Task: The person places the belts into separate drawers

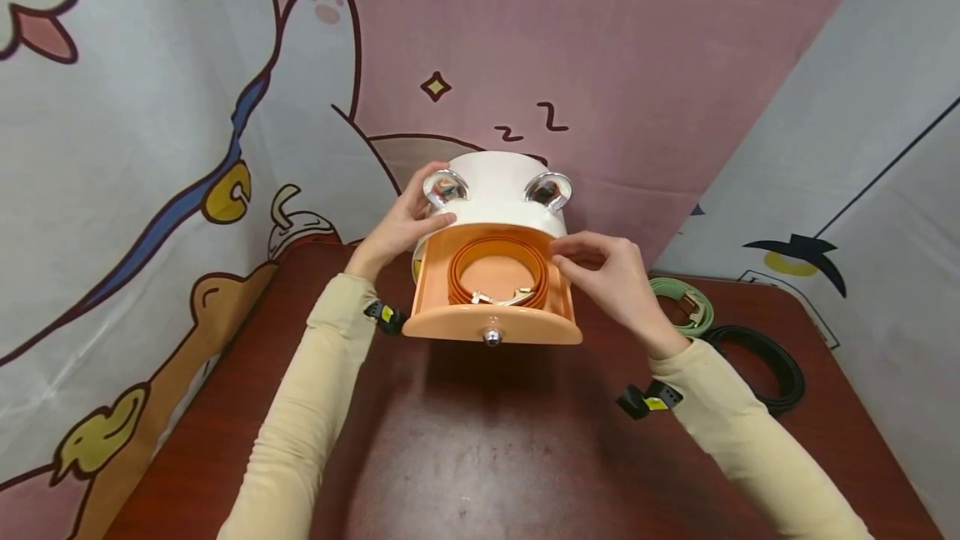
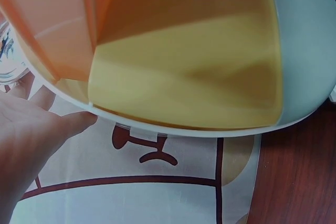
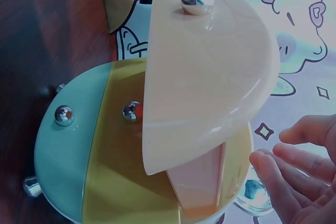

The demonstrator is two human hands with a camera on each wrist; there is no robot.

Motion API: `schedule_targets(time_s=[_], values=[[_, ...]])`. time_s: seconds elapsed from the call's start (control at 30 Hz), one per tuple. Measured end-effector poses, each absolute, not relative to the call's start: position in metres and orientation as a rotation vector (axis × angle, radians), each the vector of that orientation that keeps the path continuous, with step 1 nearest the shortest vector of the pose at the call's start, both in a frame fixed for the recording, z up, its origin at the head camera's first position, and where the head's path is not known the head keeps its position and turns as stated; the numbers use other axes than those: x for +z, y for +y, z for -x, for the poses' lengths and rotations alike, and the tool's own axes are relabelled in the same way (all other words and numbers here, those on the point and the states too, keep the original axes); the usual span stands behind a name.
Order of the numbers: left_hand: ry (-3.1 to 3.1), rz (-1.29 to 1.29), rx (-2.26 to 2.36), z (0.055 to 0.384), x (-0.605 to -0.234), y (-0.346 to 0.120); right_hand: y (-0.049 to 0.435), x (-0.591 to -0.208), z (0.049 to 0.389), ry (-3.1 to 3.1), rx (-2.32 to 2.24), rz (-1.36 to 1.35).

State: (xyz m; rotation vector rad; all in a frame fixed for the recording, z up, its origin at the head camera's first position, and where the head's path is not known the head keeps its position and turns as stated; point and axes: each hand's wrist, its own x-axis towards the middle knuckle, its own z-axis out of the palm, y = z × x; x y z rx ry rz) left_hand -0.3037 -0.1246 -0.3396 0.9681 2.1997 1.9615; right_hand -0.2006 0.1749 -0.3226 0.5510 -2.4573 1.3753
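Note:
A white rounded box (image 1: 495, 177) with two silver ring ears stands at the back of the table. Its peach drawer (image 1: 450, 324) is pulled out, and a coiled orange-brown belt (image 1: 456, 277) with a metal buckle lies inside. My left hand (image 1: 403, 219) rests on the box's upper left side, thumb on the front rim and fingers beside the left ear. In the left wrist view that thumb (image 2: 79, 121) lies straight along the white rim. My right hand (image 1: 611, 273) is at the drawer's right side, fingers loosely bent, fingertips right by its edge, with nothing showing between them.
A coiled green belt (image 1: 708, 313) and a coiled black belt (image 1: 792, 373) lie on the red-brown table (image 1: 465, 473) to the right. Below the peach drawer, the box has yellow (image 3: 126, 182) and green (image 3: 68, 145) sections. A printed cloth (image 1: 585, 48) hangs close behind.

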Motion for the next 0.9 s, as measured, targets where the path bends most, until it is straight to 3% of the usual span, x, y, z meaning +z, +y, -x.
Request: schedule_targets(time_s=[0.47,0.9], values=[[2.225,-1.005,1.961,0.316,-0.352,-0.126,0.176,-0.321,0.176,-2.419,1.436,-0.699],[2.17,-0.953,1.977,0.294,-0.331,-0.123,0.169,-0.318,0.148,-2.354,1.492,-0.858]])
